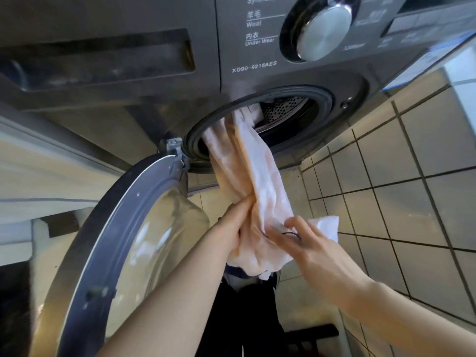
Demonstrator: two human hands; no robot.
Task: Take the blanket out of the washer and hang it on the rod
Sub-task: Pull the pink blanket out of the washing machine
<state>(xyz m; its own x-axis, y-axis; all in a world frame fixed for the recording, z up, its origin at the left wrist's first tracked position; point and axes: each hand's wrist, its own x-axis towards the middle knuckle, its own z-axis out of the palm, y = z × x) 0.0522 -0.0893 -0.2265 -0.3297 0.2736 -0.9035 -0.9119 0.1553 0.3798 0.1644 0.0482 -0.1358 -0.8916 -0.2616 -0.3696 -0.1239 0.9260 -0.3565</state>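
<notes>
A pale pink blanket point(255, 161) stretches in a bunched rope out of the round opening of the dark grey washer point(159, 119). Part of it still lies inside the perforated drum point(286, 109). My left hand point(235, 222) grips the bunched cloth from the left side, below the opening. My right hand point(306, 243) pinches the lower end of the blanket, where a white corner sticks out to the right. No rod is in view.
The washer's round glass door point(134, 240) stands swung open to the left, close to my left forearm. A white tiled surface point(412, 176) fills the right side. Something dark point(247, 318) lies below the hanging cloth. A control dial point(322, 29) sits above the opening.
</notes>
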